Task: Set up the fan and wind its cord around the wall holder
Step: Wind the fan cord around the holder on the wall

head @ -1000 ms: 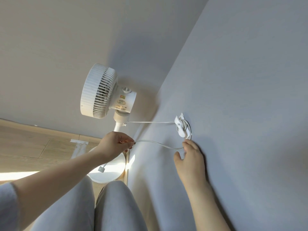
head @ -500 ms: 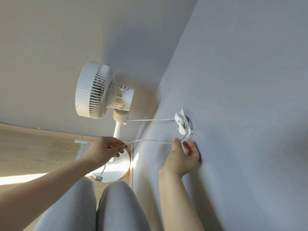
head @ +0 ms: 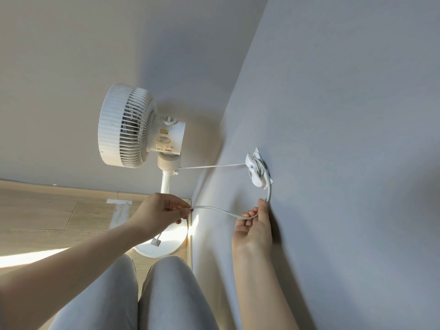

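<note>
A white pedestal fan (head: 133, 129) stands upright in the room's corner on its round base (head: 164, 246). Its white cord (head: 214, 210) runs taut from the fan's neck to a white wall holder (head: 256, 169), where several turns are wound. From the holder the cord hangs down in a loop. My right hand (head: 253, 226) holds that loop against the grey wall, palm up, just below the holder. My left hand (head: 164, 211) pinches the cord farther along, in front of the fan's pole. The plug (head: 156, 241) dangles below my left hand.
The grey wall (head: 345, 163) fills the right side and a lighter wall (head: 71, 67) stands behind the fan. Wooden floor (head: 47, 222) with a strip of tape (head: 119, 202) lies at the left. My knees in grey trousers (head: 133, 294) are at the bottom.
My right hand turned palm up and took the cord's loop below the holder. My left hand slid slightly along the cord. The camera view shifted a little.
</note>
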A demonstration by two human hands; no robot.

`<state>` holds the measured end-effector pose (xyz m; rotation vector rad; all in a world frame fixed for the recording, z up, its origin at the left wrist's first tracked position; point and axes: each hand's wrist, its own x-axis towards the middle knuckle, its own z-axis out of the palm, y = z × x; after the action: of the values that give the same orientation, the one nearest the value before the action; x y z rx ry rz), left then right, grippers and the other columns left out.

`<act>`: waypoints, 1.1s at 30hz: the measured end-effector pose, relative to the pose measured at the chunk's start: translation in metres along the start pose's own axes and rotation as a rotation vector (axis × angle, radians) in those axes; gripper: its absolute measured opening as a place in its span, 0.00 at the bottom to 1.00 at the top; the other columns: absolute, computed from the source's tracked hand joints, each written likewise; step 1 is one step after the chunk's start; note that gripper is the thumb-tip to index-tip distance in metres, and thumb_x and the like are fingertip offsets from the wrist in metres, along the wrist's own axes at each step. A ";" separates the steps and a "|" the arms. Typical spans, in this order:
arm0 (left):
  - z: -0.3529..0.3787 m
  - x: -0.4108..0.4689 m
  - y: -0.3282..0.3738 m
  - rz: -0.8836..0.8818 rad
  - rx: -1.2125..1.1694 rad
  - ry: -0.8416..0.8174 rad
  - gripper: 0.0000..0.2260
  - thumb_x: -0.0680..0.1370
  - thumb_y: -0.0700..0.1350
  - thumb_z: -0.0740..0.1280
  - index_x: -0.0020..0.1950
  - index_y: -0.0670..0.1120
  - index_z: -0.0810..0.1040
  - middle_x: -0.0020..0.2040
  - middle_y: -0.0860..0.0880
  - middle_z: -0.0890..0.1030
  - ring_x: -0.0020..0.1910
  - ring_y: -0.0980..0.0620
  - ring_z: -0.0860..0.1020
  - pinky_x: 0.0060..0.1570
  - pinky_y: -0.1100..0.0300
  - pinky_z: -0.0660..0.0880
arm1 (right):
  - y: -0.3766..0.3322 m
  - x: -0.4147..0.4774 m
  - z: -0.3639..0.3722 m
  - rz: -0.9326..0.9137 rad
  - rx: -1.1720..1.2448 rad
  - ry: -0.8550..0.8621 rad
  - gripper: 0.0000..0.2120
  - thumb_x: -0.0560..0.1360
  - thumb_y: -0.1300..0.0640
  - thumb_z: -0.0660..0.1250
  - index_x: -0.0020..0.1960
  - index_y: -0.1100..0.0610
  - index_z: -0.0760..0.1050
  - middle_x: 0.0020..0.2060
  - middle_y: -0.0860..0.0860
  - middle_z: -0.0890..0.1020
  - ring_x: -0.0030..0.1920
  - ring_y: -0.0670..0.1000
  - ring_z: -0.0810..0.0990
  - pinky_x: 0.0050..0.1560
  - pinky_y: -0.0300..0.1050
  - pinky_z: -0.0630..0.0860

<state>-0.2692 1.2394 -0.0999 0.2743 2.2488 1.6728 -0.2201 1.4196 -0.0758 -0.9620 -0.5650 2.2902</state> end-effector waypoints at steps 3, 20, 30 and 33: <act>-0.001 0.000 -0.003 -0.003 0.027 0.001 0.03 0.72 0.41 0.72 0.43 0.48 0.85 0.37 0.48 0.86 0.31 0.57 0.80 0.44 0.55 0.77 | 0.002 0.005 -0.002 0.043 -0.034 -0.004 0.08 0.74 0.61 0.68 0.38 0.53 0.75 0.28 0.46 0.71 0.27 0.43 0.67 0.25 0.30 0.68; -0.018 0.013 -0.017 -0.080 0.066 0.087 0.04 0.72 0.40 0.72 0.39 0.49 0.84 0.31 0.55 0.84 0.27 0.61 0.79 0.39 0.62 0.77 | 0.041 0.041 0.030 -0.012 -0.259 -0.075 0.08 0.79 0.60 0.64 0.43 0.61 0.78 0.33 0.53 0.76 0.33 0.48 0.76 0.37 0.37 0.78; -0.020 0.038 -0.020 -0.083 0.025 0.090 0.05 0.72 0.39 0.71 0.40 0.49 0.83 0.34 0.53 0.86 0.33 0.55 0.84 0.42 0.62 0.79 | 0.058 0.046 0.085 -0.108 -0.175 0.094 0.09 0.78 0.61 0.62 0.45 0.63 0.79 0.34 0.55 0.79 0.35 0.52 0.79 0.41 0.43 0.79; -0.022 0.043 -0.028 -0.073 0.093 0.043 0.04 0.72 0.41 0.72 0.42 0.49 0.83 0.35 0.54 0.86 0.37 0.57 0.84 0.48 0.57 0.78 | 0.063 0.047 0.095 -0.133 -0.213 0.137 0.12 0.78 0.59 0.62 0.37 0.58 0.76 0.35 0.54 0.81 0.38 0.54 0.81 0.38 0.41 0.78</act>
<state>-0.3165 1.2266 -0.1272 0.1778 2.3426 1.5546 -0.3394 1.3895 -0.0731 -1.1366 -0.8008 2.0591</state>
